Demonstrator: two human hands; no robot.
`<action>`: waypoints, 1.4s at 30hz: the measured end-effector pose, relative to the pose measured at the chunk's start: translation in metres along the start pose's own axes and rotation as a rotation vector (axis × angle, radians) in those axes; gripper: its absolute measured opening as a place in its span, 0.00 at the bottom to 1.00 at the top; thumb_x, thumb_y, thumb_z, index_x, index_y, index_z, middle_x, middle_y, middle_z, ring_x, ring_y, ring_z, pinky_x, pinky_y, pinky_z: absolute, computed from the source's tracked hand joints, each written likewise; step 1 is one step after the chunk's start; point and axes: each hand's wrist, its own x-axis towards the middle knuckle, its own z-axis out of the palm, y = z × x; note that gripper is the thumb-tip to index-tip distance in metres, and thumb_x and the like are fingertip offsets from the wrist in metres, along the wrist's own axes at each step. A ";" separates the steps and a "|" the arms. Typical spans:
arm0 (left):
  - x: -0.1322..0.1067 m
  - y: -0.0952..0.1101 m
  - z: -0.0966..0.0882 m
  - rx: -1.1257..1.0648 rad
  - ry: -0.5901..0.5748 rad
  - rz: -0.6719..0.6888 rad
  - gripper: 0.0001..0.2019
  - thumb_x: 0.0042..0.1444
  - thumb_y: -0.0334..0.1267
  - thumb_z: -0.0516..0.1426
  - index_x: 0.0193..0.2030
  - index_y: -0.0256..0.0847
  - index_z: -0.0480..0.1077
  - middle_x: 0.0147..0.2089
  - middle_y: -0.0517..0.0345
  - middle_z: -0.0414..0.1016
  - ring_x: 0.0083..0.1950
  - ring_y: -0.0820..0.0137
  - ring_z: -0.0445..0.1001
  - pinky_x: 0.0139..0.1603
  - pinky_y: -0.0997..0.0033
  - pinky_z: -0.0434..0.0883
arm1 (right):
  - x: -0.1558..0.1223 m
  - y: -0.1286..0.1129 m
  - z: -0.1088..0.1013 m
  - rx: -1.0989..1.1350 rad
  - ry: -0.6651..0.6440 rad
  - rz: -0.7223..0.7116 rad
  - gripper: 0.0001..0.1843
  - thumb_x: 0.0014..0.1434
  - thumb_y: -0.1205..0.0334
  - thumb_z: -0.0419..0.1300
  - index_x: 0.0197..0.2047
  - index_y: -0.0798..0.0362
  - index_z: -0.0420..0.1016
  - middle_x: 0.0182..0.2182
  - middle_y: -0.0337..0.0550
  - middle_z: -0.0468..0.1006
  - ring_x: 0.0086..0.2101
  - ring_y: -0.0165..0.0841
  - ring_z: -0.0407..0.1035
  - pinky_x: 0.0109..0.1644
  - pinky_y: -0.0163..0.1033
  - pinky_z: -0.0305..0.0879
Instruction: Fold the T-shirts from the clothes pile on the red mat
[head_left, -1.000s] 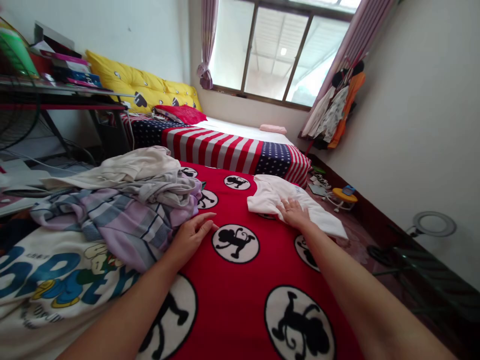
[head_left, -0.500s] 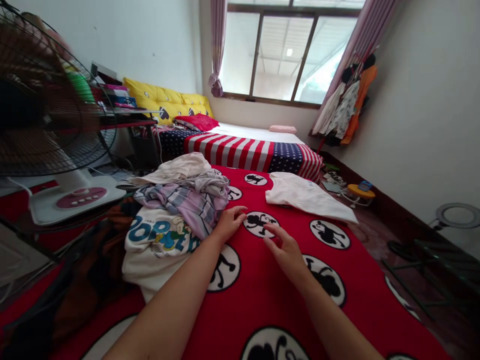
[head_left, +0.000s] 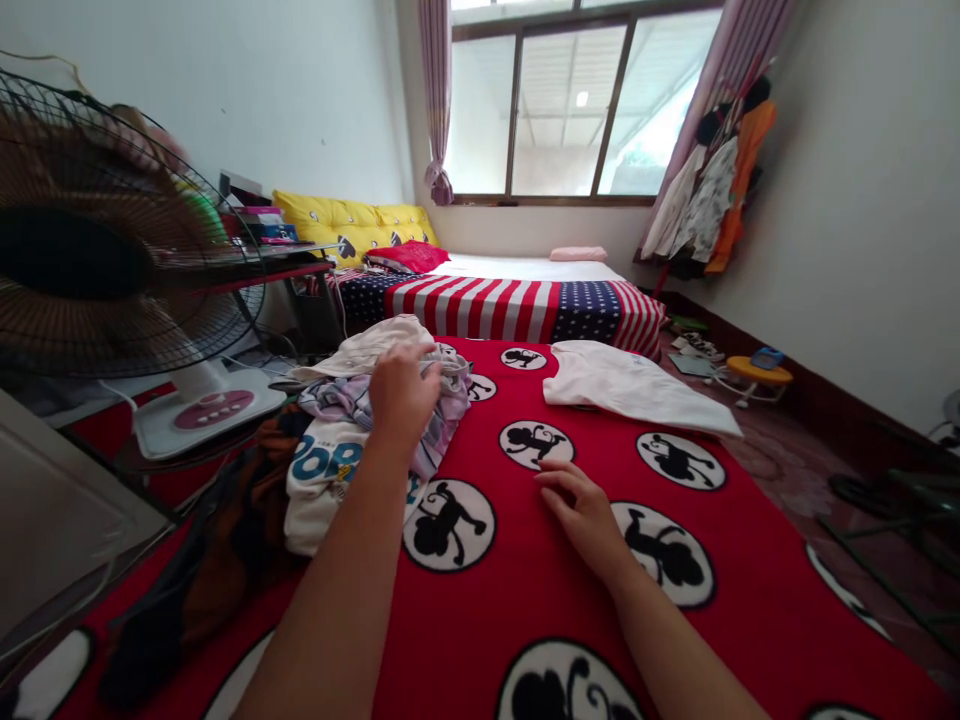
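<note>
My left hand (head_left: 406, 392) is over the heap of clothes, its fingers apart and nothing visibly gripped; whether it touches the cloth I cannot tell. In the heap lie a cream garment (head_left: 367, 347), a lilac plaid garment (head_left: 330, 398) and a white printed shirt (head_left: 311, 515) with blue letters. My right hand (head_left: 581, 508) rests on or just above the red blanket (head_left: 517, 590) with monkey circles, fingers loosely stretched, holding nothing. Beyond it a white shirt (head_left: 637, 388) lies flat, apart from both hands.
A standing fan (head_left: 112, 260) is close on the left, beside dark and brown clothes (head_left: 217, 560). Behind the blanket stands a bed (head_left: 480, 308) with a stars-and-stripes cover. A yellow stool (head_left: 757, 372) and a dark green metal frame (head_left: 892, 545) are on the right.
My left hand has moved left and forward from the blanket to over the clothes heap. My right hand has stayed near the same patch of blanket. The view has shifted slightly left.
</note>
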 end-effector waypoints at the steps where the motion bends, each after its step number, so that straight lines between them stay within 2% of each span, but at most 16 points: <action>1: 0.003 -0.010 -0.005 0.044 0.006 -0.011 0.16 0.54 0.34 0.58 0.50 0.40 0.75 0.51 0.47 0.75 0.55 0.55 0.71 0.58 0.60 0.66 | 0.000 0.000 0.000 0.008 0.001 0.003 0.09 0.57 0.62 0.57 0.37 0.49 0.79 0.49 0.46 0.75 0.51 0.39 0.69 0.59 0.46 0.60; 4: 0.003 -0.033 -0.004 0.133 -0.082 -0.040 0.22 0.52 0.35 0.59 0.55 0.37 0.72 0.53 0.41 0.73 0.54 0.52 0.71 0.56 0.59 0.67 | 0.001 -0.001 0.000 0.014 -0.001 0.007 0.08 0.57 0.62 0.57 0.37 0.49 0.79 0.49 0.46 0.75 0.50 0.39 0.69 0.58 0.46 0.62; 8: -0.008 -0.043 0.013 0.305 -0.206 -0.069 0.27 0.42 0.43 0.66 0.52 0.41 0.73 0.48 0.40 0.74 0.50 0.46 0.72 0.46 0.57 0.69 | 0.001 -0.002 0.000 0.015 0.000 0.011 0.08 0.57 0.63 0.57 0.36 0.49 0.79 0.49 0.46 0.75 0.50 0.38 0.69 0.58 0.45 0.62; 12: -0.008 -0.043 0.015 0.253 -0.208 -0.083 0.12 0.48 0.42 0.62 0.40 0.44 0.77 0.40 0.47 0.77 0.42 0.54 0.74 0.38 0.65 0.68 | 0.000 -0.003 0.000 0.012 -0.001 0.013 0.08 0.57 0.63 0.57 0.36 0.49 0.79 0.49 0.46 0.75 0.50 0.39 0.69 0.57 0.45 0.62; 14: -0.004 -0.041 0.011 0.171 -0.163 -0.132 0.09 0.50 0.41 0.59 0.36 0.44 0.76 0.35 0.50 0.77 0.38 0.58 0.74 0.35 0.67 0.66 | 0.000 -0.003 0.000 0.009 0.000 0.014 0.08 0.57 0.63 0.57 0.36 0.49 0.79 0.48 0.46 0.75 0.50 0.39 0.69 0.57 0.45 0.62; 17: 0.002 -0.032 0.003 0.010 -0.005 -0.138 0.09 0.51 0.41 0.58 0.36 0.41 0.75 0.33 0.53 0.77 0.34 0.63 0.73 0.36 0.68 0.67 | 0.001 -0.003 0.000 0.011 0.002 0.016 0.08 0.57 0.63 0.57 0.36 0.49 0.79 0.48 0.46 0.75 0.49 0.39 0.69 0.57 0.45 0.62; 20: 0.004 -0.016 -0.004 -0.175 0.140 -0.091 0.09 0.52 0.40 0.57 0.37 0.40 0.74 0.34 0.57 0.77 0.30 0.68 0.72 0.37 0.70 0.68 | 0.001 -0.003 0.000 0.015 0.000 0.013 0.08 0.57 0.63 0.57 0.36 0.49 0.79 0.48 0.46 0.75 0.49 0.39 0.70 0.56 0.45 0.63; 23: 0.001 0.002 -0.009 -0.266 0.160 0.005 0.09 0.54 0.41 0.57 0.38 0.41 0.74 0.36 0.56 0.76 0.31 0.69 0.72 0.37 0.70 0.68 | 0.001 -0.003 0.000 0.019 0.002 0.011 0.08 0.57 0.63 0.57 0.36 0.49 0.79 0.48 0.46 0.75 0.49 0.39 0.70 0.56 0.45 0.63; 26: -0.002 0.018 -0.015 -0.217 0.059 0.082 0.08 0.53 0.41 0.57 0.36 0.41 0.75 0.36 0.55 0.77 0.32 0.67 0.72 0.37 0.69 0.68 | 0.001 -0.004 0.000 0.022 0.001 0.007 0.08 0.57 0.62 0.58 0.36 0.49 0.79 0.48 0.46 0.75 0.49 0.39 0.70 0.57 0.45 0.63; 28: -0.005 0.025 -0.020 -0.131 -0.060 0.127 0.07 0.52 0.40 0.57 0.34 0.41 0.75 0.34 0.55 0.77 0.33 0.66 0.72 0.36 0.69 0.67 | 0.001 -0.004 0.000 0.023 -0.001 0.007 0.08 0.57 0.62 0.57 0.36 0.49 0.79 0.48 0.46 0.75 0.49 0.39 0.70 0.57 0.46 0.63; 30: -0.008 0.029 -0.024 -0.026 -0.244 0.186 0.06 0.50 0.39 0.58 0.31 0.41 0.76 0.31 0.55 0.77 0.34 0.64 0.73 0.34 0.70 0.66 | 0.001 -0.003 0.000 0.027 -0.003 0.012 0.08 0.57 0.62 0.58 0.36 0.49 0.79 0.48 0.46 0.75 0.49 0.39 0.70 0.57 0.46 0.63; 33: -0.012 0.029 -0.027 0.029 -0.600 0.257 0.07 0.49 0.40 0.58 0.27 0.43 0.77 0.28 0.54 0.77 0.32 0.63 0.73 0.31 0.72 0.65 | 0.001 -0.003 0.000 0.025 -0.002 0.018 0.08 0.56 0.62 0.58 0.36 0.49 0.79 0.48 0.46 0.75 0.49 0.39 0.70 0.57 0.45 0.63; 35: -0.014 0.027 -0.023 -0.022 -0.724 0.253 0.10 0.51 0.44 0.58 0.30 0.44 0.79 0.30 0.54 0.78 0.34 0.62 0.75 0.32 0.72 0.67 | 0.000 -0.003 0.000 0.019 -0.001 0.018 0.08 0.57 0.62 0.58 0.36 0.49 0.79 0.49 0.46 0.75 0.49 0.39 0.70 0.56 0.45 0.63; 37: -0.014 0.022 -0.015 -0.047 -0.647 0.212 0.13 0.53 0.47 0.58 0.37 0.43 0.79 0.37 0.52 0.79 0.40 0.60 0.75 0.40 0.69 0.70 | 0.000 -0.004 0.000 0.015 -0.002 0.017 0.08 0.57 0.62 0.58 0.36 0.49 0.79 0.49 0.46 0.75 0.49 0.39 0.70 0.56 0.45 0.63; 39: -0.012 0.016 -0.005 -0.022 -0.441 0.150 0.17 0.53 0.46 0.58 0.47 0.42 0.77 0.49 0.48 0.75 0.51 0.55 0.73 0.53 0.63 0.68 | -0.001 -0.004 0.000 0.011 -0.006 0.012 0.08 0.57 0.62 0.57 0.36 0.49 0.79 0.48 0.46 0.75 0.49 0.38 0.70 0.56 0.45 0.63; 42: -0.009 0.001 0.010 0.021 -0.195 0.035 0.31 0.52 0.41 0.60 0.64 0.40 0.63 0.65 0.41 0.59 0.64 0.49 0.61 0.62 0.57 0.61 | -0.001 -0.006 0.000 0.006 -0.007 0.007 0.09 0.56 0.63 0.57 0.36 0.50 0.79 0.48 0.46 0.75 0.49 0.38 0.70 0.57 0.45 0.62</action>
